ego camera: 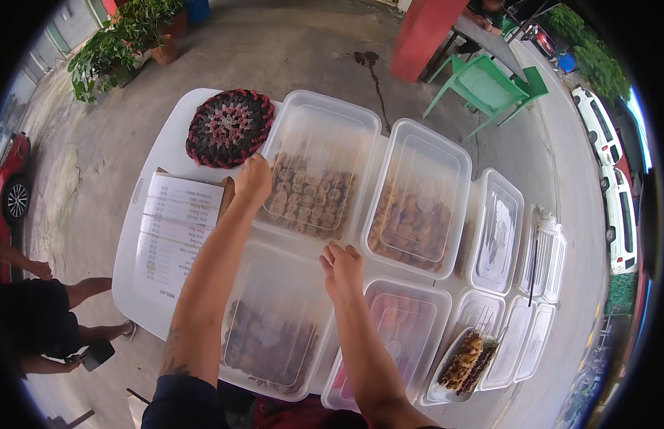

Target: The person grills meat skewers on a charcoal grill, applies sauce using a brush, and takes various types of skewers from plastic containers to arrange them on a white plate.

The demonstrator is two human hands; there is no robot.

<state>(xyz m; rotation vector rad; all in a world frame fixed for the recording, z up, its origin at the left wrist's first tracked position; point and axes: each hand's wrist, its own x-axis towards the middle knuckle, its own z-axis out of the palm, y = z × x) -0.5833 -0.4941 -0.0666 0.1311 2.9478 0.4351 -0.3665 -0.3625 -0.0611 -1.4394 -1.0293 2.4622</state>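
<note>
My left hand is at the left edge of a lidded clear plastic food container with rows of skewered rolled pieces inside. Its fingers are curled, and whether they grip the lid's rim is hidden. Close to that container's near edge, my right hand has bent fingers partly apart, with nothing seen in them. Below my arms is another lidded container of dark skewered food. To the right stand a container of brownish skewers and one with pink and red contents.
A round crocheted mat and a printed price list lie on the white table. Further right are more lidded containers and a plate of skewers. A person is at left; green chairs stand beyond.
</note>
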